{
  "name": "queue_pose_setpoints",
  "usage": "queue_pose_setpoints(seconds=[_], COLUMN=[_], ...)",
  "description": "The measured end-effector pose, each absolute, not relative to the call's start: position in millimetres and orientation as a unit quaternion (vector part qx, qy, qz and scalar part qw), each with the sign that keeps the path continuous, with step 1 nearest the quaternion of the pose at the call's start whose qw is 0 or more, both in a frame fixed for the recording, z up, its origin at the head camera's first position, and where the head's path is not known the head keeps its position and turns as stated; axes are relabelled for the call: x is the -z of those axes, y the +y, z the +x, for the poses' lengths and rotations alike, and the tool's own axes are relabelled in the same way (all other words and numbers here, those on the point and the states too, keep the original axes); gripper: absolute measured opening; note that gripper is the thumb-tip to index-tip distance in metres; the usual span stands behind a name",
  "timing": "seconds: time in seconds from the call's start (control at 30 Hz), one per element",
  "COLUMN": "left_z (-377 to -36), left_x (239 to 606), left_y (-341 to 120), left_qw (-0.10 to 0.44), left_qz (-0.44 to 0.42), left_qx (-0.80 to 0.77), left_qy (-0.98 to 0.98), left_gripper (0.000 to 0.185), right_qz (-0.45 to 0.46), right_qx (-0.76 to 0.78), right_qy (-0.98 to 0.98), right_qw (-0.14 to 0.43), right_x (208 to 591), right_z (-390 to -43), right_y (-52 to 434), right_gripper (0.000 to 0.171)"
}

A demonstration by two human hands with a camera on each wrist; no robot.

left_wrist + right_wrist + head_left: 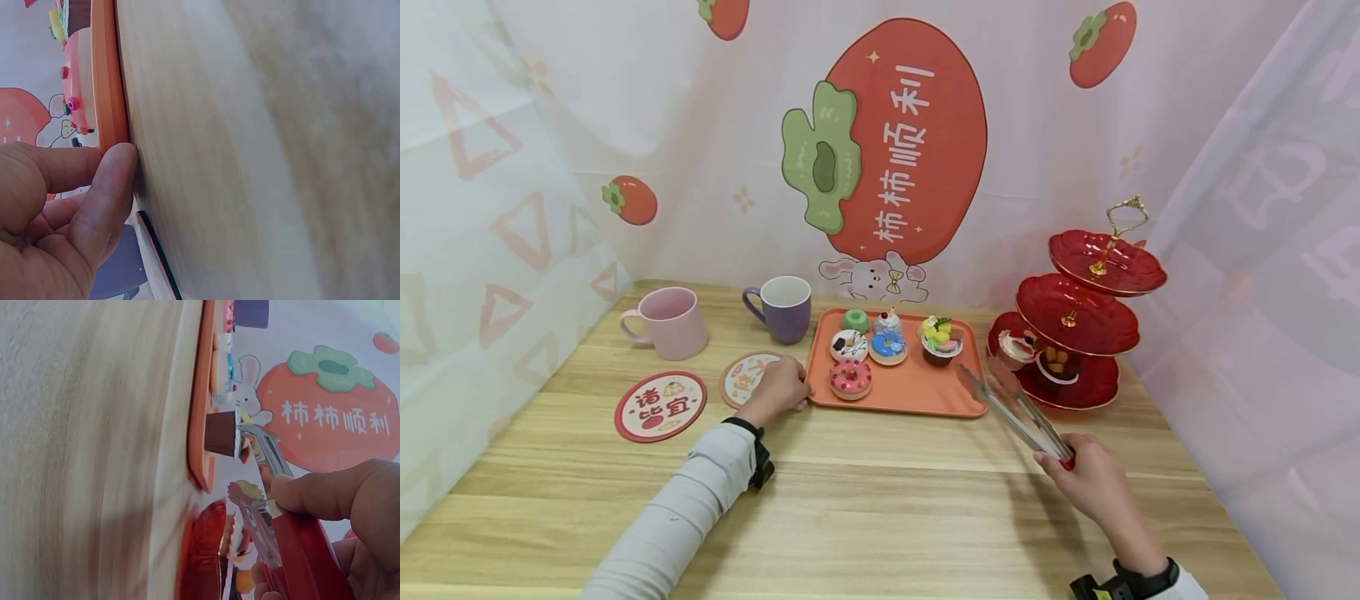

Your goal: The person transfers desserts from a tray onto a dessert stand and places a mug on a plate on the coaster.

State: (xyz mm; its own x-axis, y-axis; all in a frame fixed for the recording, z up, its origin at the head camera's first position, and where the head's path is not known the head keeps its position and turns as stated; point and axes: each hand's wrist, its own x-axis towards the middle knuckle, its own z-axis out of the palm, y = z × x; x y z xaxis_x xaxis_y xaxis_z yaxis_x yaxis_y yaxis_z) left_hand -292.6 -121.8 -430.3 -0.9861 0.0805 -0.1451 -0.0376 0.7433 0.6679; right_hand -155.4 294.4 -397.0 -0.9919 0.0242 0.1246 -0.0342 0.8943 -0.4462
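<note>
An orange tray [917, 392] on the wooden table carries several toy pastries: a pink donut [851, 378], a blue donut [888, 347], a white donut [848, 345], a green cake [855, 320] and a fruit cupcake [942, 339]. My left hand [778, 389] rests on the table with its fingers against the tray's left edge [107, 94]. My right hand [1086, 475] grips metal tongs [1013, 408] by their red end; the tips [240, 459] hang empty over the tray's right corner, near the cupcake [220, 434].
A red three-tier stand [1078, 325] at the right holds small desserts on its lowest plate. A pink mug [667, 322] and a purple mug [785, 308] stand at the back left. Two round coasters [660, 406] lie left of the tray. Cloth walls surround the table.
</note>
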Motion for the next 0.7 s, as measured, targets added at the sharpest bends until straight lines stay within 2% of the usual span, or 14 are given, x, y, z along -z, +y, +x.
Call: queue_pose_setpoints(seconds=[0.43, 0.7], left_z=[-293, -292], left_x=[432, 431], left_y=[-122, -122], left_qw=[0.084, 0.083], left_qz=[0.014, 0.015], left_qx=[-0.361, -0.363], left_qy=[0.929, 0.928], left_gripper=[0.023, 0.026], right_qz=[0.025, 0.040], right_qx=[-0.221, -0.204], right_qy=[-0.972, -0.974], right_qw=[0.072, 0.089], right_x=[405, 407], right_z=[-172, -183], right_y=[283, 279], right_gripper=[0.030, 0.031])
